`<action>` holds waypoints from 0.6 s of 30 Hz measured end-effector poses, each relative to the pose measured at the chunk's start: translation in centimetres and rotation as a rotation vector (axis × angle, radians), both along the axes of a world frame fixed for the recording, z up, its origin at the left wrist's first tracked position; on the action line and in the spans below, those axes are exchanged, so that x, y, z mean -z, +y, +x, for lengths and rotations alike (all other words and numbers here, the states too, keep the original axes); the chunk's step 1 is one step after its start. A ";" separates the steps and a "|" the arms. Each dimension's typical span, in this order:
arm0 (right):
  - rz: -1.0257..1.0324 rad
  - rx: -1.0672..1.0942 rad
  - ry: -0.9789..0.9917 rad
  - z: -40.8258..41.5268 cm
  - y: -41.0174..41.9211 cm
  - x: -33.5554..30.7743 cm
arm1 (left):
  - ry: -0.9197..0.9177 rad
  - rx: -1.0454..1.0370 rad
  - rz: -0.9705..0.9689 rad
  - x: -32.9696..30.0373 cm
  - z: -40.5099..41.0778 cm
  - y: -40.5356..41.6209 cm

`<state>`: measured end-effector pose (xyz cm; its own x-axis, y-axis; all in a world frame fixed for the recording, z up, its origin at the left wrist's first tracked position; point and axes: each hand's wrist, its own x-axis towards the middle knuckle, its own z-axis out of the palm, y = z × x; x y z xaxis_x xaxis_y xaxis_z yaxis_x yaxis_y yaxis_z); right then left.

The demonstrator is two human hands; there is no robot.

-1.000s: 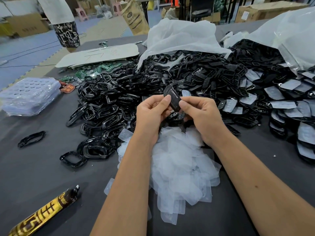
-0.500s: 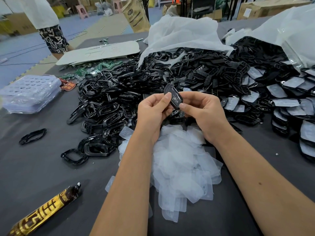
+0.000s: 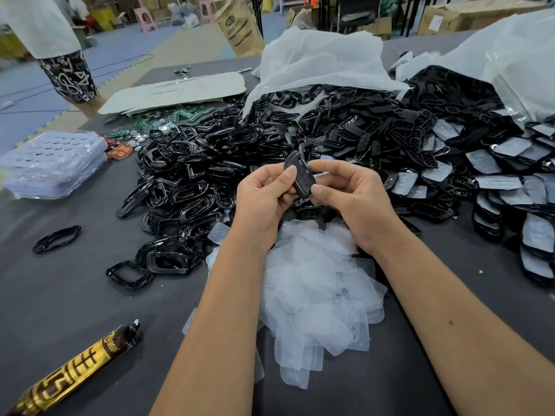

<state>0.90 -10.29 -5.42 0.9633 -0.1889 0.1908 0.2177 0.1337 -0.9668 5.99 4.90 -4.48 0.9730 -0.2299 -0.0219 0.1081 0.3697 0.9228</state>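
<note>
Both of my hands hold one small black key-fob shell above the table's middle. My left hand pinches its left side with thumb and fingers. My right hand pinches its right side, thumb low and forefinger over the top. Under my wrists lies a heap of clear peeled films. Behind the shell spreads a big pile of black frames and shells.
Film-covered black shells lie at the right, with white plastic bags behind. Clear blister trays sit at the left, green circuit boards and cardboard beyond. A gold-and-brown tube lies near left. A person stands far left.
The shell has been turned between my fingers, so its buttoned face no longer shows. The person at the far left has shifted a little.
</note>
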 end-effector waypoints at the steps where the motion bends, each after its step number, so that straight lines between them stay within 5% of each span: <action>1: 0.007 -0.004 -0.004 0.0 0.0 0.0 | 0.006 0.005 -0.001 0.0 0.0 0.1; 10: -0.009 0.003 -0.018 -0.3 0.2 -0.2 | 0.081 0.066 -0.061 -0.6 0.1 0.5; 18: 0.043 0.060 -0.003 -0.9 -1.3 -1.5 | -0.033 0.006 0.117 -2.2 -0.2 -1.5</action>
<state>-0.04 -11.62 -3.88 0.9493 -0.2547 0.1842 0.2295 0.1613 -0.9599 5.76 3.35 -2.29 0.9723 -0.2331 -0.0165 0.0784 0.2592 0.9626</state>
